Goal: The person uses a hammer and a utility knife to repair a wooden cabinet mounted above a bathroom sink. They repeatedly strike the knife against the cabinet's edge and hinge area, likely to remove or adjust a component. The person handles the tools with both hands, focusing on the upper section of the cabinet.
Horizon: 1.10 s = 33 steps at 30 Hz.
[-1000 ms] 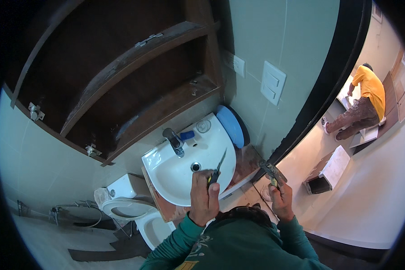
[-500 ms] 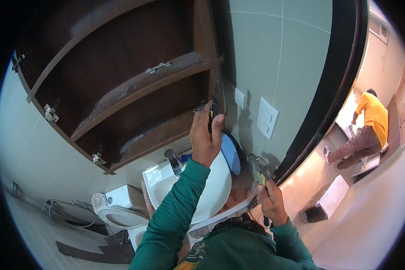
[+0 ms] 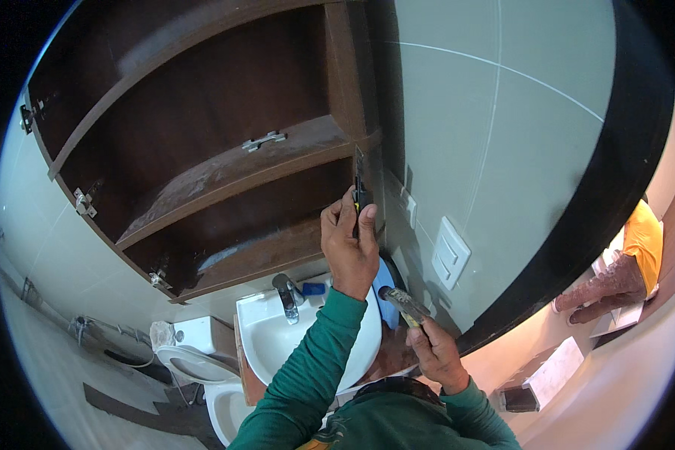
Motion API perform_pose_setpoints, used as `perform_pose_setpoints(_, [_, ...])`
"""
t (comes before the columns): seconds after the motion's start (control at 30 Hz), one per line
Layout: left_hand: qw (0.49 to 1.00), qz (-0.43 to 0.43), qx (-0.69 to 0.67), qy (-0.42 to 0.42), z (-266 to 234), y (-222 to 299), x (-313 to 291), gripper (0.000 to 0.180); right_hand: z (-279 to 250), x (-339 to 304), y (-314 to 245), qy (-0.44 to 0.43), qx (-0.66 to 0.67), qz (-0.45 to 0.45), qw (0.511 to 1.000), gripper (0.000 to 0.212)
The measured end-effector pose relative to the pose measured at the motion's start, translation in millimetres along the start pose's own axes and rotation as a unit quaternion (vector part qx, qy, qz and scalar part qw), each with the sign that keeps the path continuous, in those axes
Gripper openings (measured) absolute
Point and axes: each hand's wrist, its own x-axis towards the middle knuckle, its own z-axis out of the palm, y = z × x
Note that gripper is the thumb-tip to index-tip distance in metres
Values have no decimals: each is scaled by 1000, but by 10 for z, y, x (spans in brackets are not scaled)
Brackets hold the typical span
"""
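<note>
At the far left I have a metal hinge (image 3: 84, 202) on the side edge of a brown wooden cabinet (image 3: 225, 90), which stands with its shelves exposed, and lower down a hose (image 3: 127, 330) runs along the wall. Next to that I see a white toilet (image 3: 195, 337), its tank against the tiles. Across the cabinet's middle shelf lies a silver fitting (image 3: 265, 141), and dusty smears mark the wood. Under the cabinet my view takes in a white sink (image 3: 270, 341) with a metal faucet (image 3: 286, 294) and a small blue object (image 3: 313, 289) beside it. The left hand (image 3: 352, 251), green-sleeved and reaching over the sink, grips a black-and-yellow knife (image 3: 361, 196); its blade points up in front of the cabinet's right upright, near the shelf's end, and I can't tell whether it touches the wood. Just behind that wrist a blue basin (image 3: 388, 300) shows. To its right, the right hand (image 3: 439, 356) is wrapped around a hammer (image 3: 406, 304), head uppermost, held below the white switch plate (image 3: 451, 253) on the wall. Past the black door frame (image 3: 570, 259) I make out a pale box (image 3: 553, 371) and a person in an orange shirt (image 3: 643, 240), partly hidden.
</note>
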Motion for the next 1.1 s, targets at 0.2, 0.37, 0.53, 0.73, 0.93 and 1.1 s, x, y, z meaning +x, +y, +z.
perform_pose_setpoints(0.2, [1000, -4, -1, 14, 78, 10, 21, 46, -25, 117, 187, -10, -3, -6, 1000, 37])
perform_pose_setpoints(0.37, [999, -8, 11, 30, 110, -3, 14, 46, -46, 192, 157, -2, 2, 0, 1000, 34])
perform_pose_setpoints(0.53, [998, 4, 28, 57, 198, 10, -26, 45, -37, 239, 181, 16, 24, -1, 1000, 31])
perform_pose_setpoints(0.73, [997, -3, 26, 70, 206, 20, -22, 47, -50, 244, 113, 11, 14, 6, 1000, 31])
perform_pose_setpoints(0.93, [996, -5, 7, 87, 241, 18, -12, 47, -46, 257, 116, 17, -4, -5, 1000, 34])
perform_pose_setpoints(1.1, [996, -15, -3, 85, 259, 18, -11, 47, -53, 261, 170, 10, 3, 12, 1000, 39])
